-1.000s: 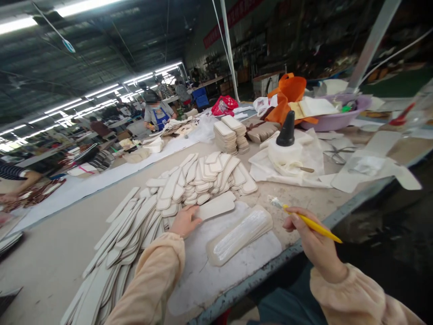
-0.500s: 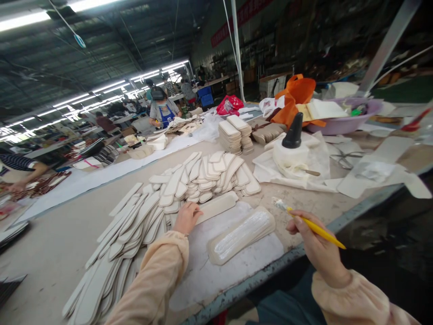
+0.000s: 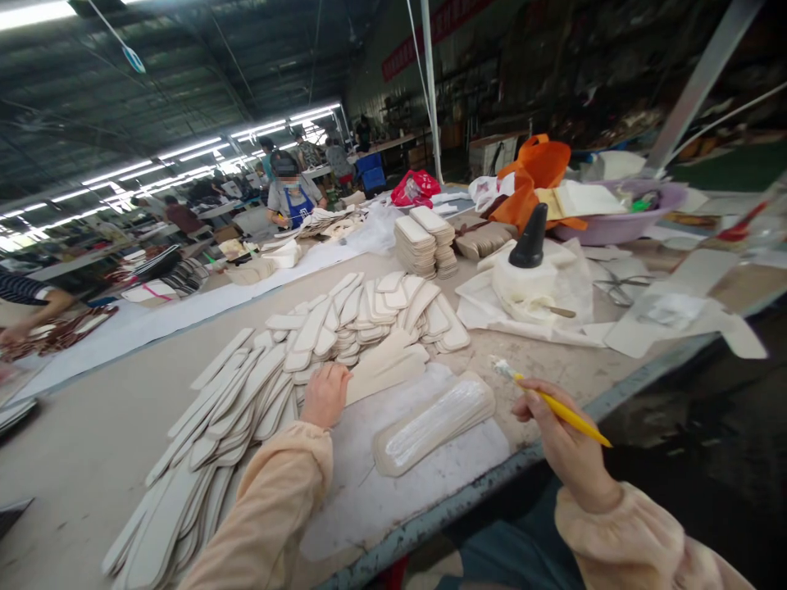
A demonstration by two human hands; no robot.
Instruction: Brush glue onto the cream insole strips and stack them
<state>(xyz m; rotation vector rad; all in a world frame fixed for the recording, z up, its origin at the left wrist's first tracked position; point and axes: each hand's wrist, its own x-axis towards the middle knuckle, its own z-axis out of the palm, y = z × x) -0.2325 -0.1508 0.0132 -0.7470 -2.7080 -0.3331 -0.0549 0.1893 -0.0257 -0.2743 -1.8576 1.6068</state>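
Insole piece (image 3: 384, 366), pale and long, is pinched in the left hand (image 3: 324, 395) just above the worktable (image 3: 92, 459), beside fanned rows of insoles (image 3: 258, 385). Right hand (image 3: 562, 434) grips a yellow brush (image 3: 553, 406). Fluorescent lights line the workshop ceiling; a co-worker (image 3: 288, 197) sits at a farther bench.

We see cream insoles (image 3: 320, 328) fanned over a beige tabletop (image 3: 92, 459). Our brush (image 3: 557, 406) has a yellow handle and whitish bristles. Our sleeves (image 3: 276, 508) are peach. Farther off sit an orange bag (image 3: 529, 168), a lilac basin (image 3: 615, 221), a black cone (image 3: 529, 238) and a red bag (image 3: 413, 188).
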